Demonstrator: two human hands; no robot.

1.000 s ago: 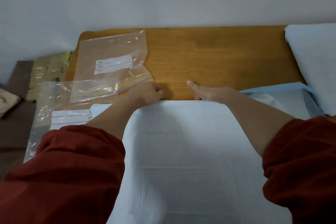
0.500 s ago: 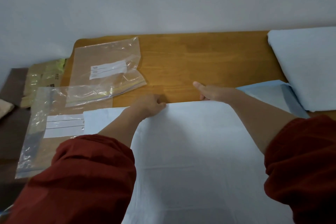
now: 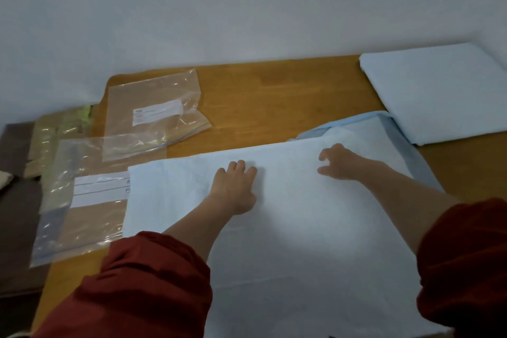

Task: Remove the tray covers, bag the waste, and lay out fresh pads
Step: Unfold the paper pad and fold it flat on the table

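We note the white pad (image 3: pixel 315 241) spread on the counter (image 3: pixel 274 96). Upon the pad, the left hand (image 3: pixel 234 189) lies flat, fingers straight; the right hand (image 3: pixel 343 163) rests loosely bent, gripping nothing.

The spread pad (image 3: pixel 301 241) lies on the table (image 3: pixel 274 96), covering a second pad (image 3: pixel 406 145) that sticks out at 2 o'clock. A folded pad (image 3: pixel 439 90) sits beyond that. The near bag (image 3: pixel 82 214) lies at 9 o'clock, and the far bag (image 3: pixel 153 112) overlaps it at 11 o'clock.
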